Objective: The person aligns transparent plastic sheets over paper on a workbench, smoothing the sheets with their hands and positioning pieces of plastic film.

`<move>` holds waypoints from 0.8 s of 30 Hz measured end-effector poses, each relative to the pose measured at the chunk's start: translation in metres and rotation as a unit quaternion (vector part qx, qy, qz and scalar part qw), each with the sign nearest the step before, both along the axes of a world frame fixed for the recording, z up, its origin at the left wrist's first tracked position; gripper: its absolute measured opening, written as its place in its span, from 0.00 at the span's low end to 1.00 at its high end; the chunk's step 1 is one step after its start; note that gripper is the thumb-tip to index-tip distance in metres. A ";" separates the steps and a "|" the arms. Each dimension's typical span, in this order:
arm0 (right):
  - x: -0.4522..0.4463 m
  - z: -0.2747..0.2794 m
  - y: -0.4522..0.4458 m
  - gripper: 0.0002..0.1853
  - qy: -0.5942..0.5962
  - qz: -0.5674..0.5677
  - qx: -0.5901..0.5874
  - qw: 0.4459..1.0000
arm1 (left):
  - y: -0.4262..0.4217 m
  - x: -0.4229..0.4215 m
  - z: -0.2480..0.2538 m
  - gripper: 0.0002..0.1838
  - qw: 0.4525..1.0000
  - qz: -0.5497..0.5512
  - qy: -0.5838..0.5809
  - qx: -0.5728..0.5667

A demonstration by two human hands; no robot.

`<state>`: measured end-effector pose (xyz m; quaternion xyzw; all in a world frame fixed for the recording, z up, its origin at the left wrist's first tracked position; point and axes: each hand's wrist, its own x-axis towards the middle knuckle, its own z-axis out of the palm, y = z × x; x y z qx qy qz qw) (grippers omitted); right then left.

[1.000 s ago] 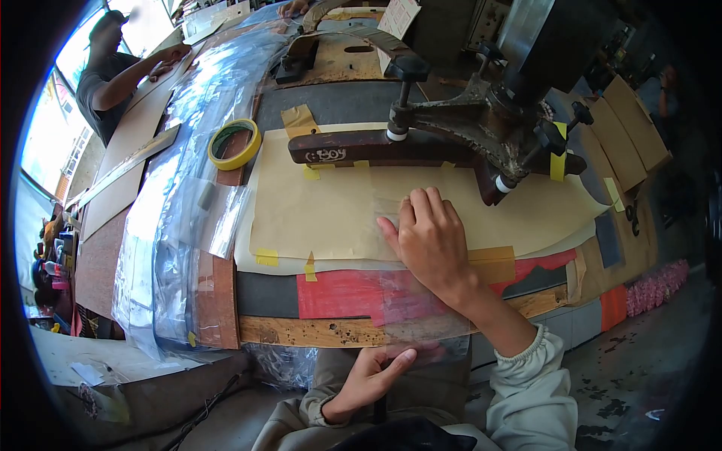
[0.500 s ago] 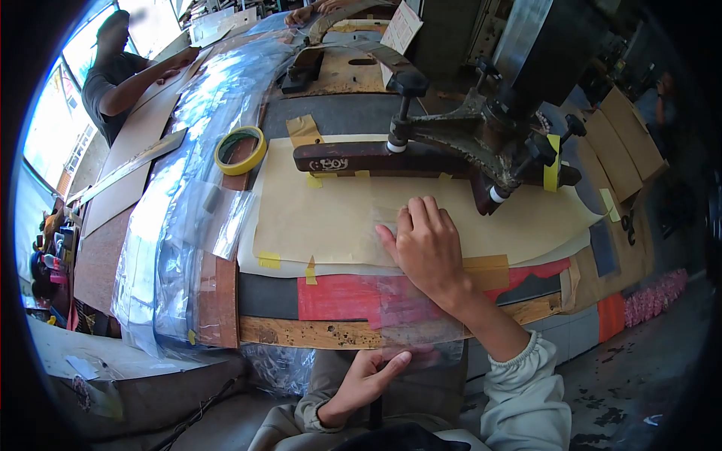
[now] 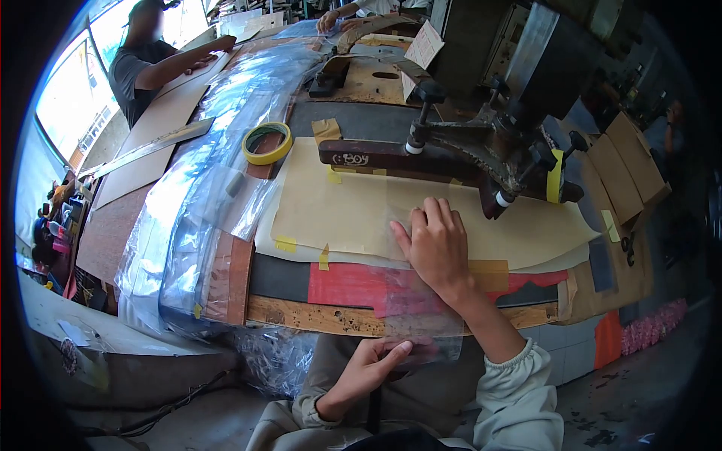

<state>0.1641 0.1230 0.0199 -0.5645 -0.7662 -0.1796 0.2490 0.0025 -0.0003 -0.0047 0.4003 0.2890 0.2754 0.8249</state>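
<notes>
A clear plastic sheet (image 3: 421, 312) lies over the front edge of the bench, across red material (image 3: 342, 284) and part of the cream paper (image 3: 331, 218). My left hand (image 3: 374, 363) pinches the sheet's near end below the wooden edge, thumb on top. My right hand (image 3: 436, 252) rests on the sheet over the paper, fingers stretched out and palm down. Just beyond its fingertips is the dark bar (image 3: 398, 164) of a metal press, sitting across the paper's far side. Small yellow tape pieces (image 3: 323, 258) stick along the paper's edges.
A yellow tape roll (image 3: 267, 144) sits left of the paper on clear plastic wrapping (image 3: 188, 218). The press column (image 3: 541, 68) rises at right, near a cardboard box (image 3: 628, 169) and black scissors (image 3: 627, 250). Another person (image 3: 147, 71) works at the far left; further hands show at the back.
The camera view has shifted, so the bench appears slightly further right. My hands keep nearly the same pose on the plastic sheet. The person at left has shifted their arms slightly.
</notes>
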 end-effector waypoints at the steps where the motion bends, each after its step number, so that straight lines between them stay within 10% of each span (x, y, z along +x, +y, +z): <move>1: 0.000 0.000 0.000 0.16 0.000 -0.001 0.003 1.000 | -0.001 -0.001 0.000 0.20 1.000 -0.001 0.002 -0.006; 24: 0.000 -0.006 -0.006 0.16 0.038 -0.001 0.000 0.999 | -0.007 0.001 0.012 0.20 0.999 0.029 0.028 0.000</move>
